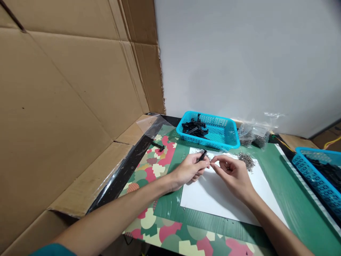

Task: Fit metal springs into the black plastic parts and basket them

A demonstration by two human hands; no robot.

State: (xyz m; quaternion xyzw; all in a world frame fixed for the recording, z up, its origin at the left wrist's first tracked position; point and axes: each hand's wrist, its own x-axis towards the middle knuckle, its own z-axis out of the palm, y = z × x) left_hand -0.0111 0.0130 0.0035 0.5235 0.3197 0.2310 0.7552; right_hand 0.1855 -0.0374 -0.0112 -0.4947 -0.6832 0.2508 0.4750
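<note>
My left hand (194, 167) is closed around a small black plastic part (203, 155), whose upper end sticks out above the fingers. Close against it, my right hand (231, 173) pinches with thumb and forefinger at the part's near end; whatever lies between those fingertips is too small to make out. Both hands are above a white sheet (221, 201). Behind the right hand, a heap of tiny metal pieces (246, 161) lies on the sheet, and more small metal pieces (198, 152) show behind the left hand.
A blue basket (231, 137) with black parts (194, 128) stands at the back. Another blue basket (306, 170) is at right. Clear bags (255, 135) of metal pieces sit behind. One black part (158, 145) lies on the patterned cover (151, 170). Cardboard (66, 89) walls the left.
</note>
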